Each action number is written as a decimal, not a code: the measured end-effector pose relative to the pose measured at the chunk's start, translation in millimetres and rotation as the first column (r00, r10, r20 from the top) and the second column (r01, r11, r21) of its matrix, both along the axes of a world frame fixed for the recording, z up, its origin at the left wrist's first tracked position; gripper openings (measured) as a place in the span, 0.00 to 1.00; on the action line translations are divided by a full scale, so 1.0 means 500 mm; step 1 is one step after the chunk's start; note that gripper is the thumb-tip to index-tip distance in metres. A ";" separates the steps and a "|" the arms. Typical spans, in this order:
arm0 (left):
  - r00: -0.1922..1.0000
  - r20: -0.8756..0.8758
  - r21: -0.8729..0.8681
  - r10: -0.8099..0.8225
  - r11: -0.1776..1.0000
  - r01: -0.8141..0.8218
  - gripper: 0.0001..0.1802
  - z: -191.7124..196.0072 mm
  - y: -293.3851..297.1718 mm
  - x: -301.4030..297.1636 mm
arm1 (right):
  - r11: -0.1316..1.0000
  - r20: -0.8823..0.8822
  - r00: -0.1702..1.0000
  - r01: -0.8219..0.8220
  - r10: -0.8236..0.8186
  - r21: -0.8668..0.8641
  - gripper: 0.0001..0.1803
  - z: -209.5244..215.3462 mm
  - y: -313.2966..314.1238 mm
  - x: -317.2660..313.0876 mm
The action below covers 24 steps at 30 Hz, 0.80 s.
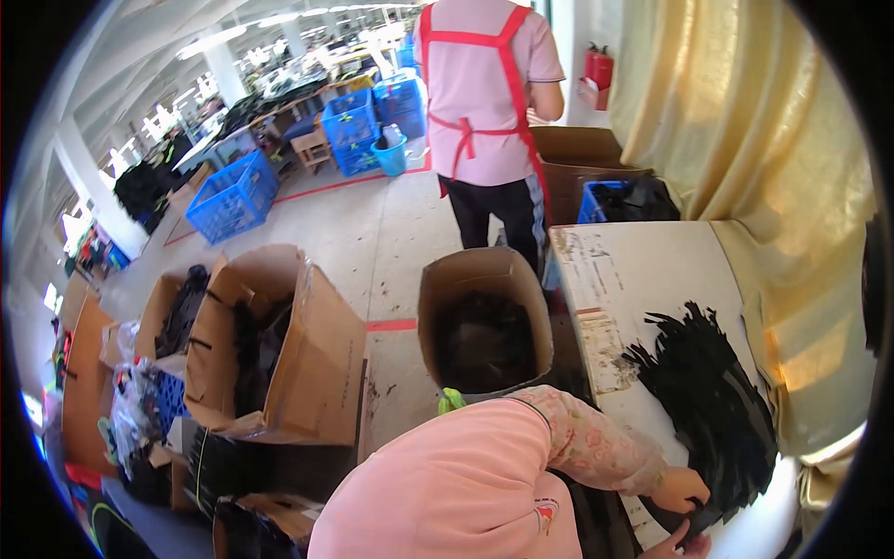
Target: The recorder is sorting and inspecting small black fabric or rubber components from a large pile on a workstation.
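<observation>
My left arm, in a floral sleeve, reaches to the right across the table's near side. My left hand (683,488) is closed, its fingers pinching the near end of a thick bundle of black strips (712,405). The strips look like fabric and lie fanned out, their loose ends toward the far side. Below it, at the picture's lower edge, part of my right hand (687,546) shows. Its fingers are at the same dark near end, but cut off by the frame, so its grip is unclear. Beneath the bundle is a white tabletop (643,265).
An open carton (430,298) with black pieces stands left of the table; another large carton (321,373) stands farther left. A person in a red-strapped apron (484,121) stands ahead, back turned. Blue crates (233,200) sit beyond. A gold curtain (745,102) hangs along the right.
</observation>
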<state>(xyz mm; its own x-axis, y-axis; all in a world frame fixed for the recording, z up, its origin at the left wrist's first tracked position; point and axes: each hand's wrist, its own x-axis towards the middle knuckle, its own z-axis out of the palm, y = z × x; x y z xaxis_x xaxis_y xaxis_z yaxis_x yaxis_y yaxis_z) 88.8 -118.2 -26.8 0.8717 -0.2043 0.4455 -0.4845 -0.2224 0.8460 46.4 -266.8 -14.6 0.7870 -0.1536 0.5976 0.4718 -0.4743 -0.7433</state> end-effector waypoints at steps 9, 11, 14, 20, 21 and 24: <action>0.995 -0.104 0.123 -0.006 0.992 0.019 0.13 0.000 0.015 -0.002 | 0.929 -0.182 0.972 -0.200 0.148 -0.311 0.23 0.068 0.031 -0.008; 0.993 -0.120 0.067 0.016 0.998 -0.008 0.11 -0.011 0.016 -0.012 | 0.896 -0.339 0.941 -0.160 0.012 -0.414 0.19 0.075 0.035 -0.007; 0.989 -0.134 -0.005 0.067 0.998 -0.069 0.11 -0.034 0.008 -0.002 | 0.891 -0.233 0.971 -0.148 0.049 -0.429 0.15 0.070 0.041 -0.009; 0.990 -0.135 0.136 -0.033 0.989 0.051 0.12 -0.036 0.008 0.004 | 0.745 -0.327 0.935 -0.317 0.141 -0.587 0.12 0.066 -0.007 0.022; 0.996 -0.081 0.127 -0.027 0.991 0.037 0.12 -0.055 -0.002 0.015 | 0.720 -0.151 0.959 -0.281 0.242 -0.634 0.13 0.044 -0.019 0.039; 0.999 -0.033 0.213 -0.015 0.977 0.021 0.12 -0.023 0.001 -0.001 | 0.684 -0.198 0.980 -0.154 0.013 -0.713 0.14 0.058 -0.011 0.040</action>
